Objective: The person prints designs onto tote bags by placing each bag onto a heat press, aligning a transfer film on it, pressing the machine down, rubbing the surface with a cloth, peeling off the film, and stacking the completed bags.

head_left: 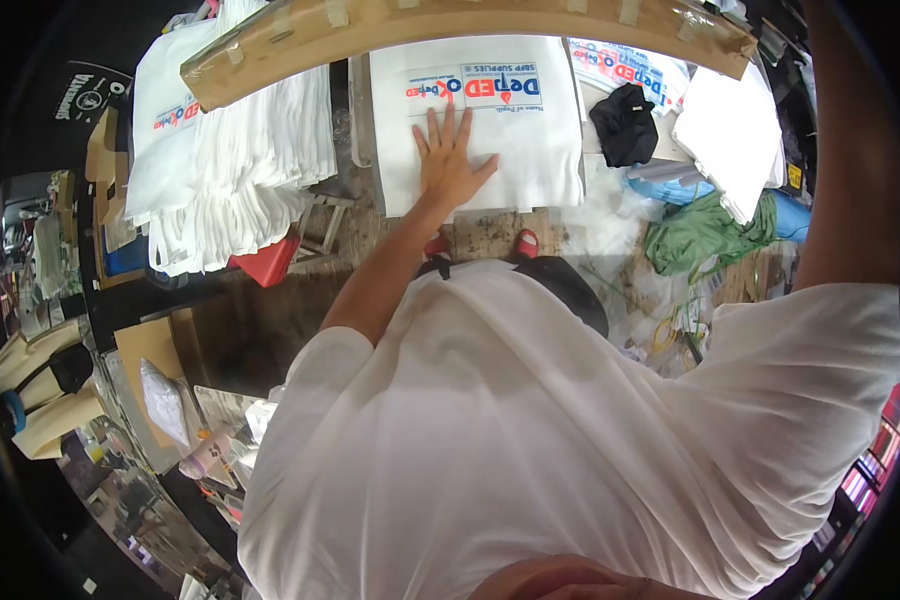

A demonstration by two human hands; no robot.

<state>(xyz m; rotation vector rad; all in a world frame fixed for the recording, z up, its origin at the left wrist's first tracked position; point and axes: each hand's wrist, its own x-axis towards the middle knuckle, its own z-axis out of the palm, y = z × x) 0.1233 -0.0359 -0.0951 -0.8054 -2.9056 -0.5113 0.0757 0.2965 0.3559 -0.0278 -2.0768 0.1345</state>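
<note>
My left hand [452, 170] lies flat, palm down with fingers spread, on a white printed bag [530, 165]. The bag carries blue and red "DepED" lettering, upside down from where I stand, and my fingertips reach the edge of the print. It seems to lie on a stack of similar white pieces, though the layers beneath are mostly hidden. My right arm [855, 150] is raised along the right edge of the view, and its hand is out of sight.
A taped cardboard strip [450, 28] arches across the top. Piled white bags [260, 150] hang at the left above a red object [267, 262]. At right are black cloth [624, 125], white sheets [735, 130] and a green bag [710, 235]. Plastic scraps [610, 225] litter the floor.
</note>
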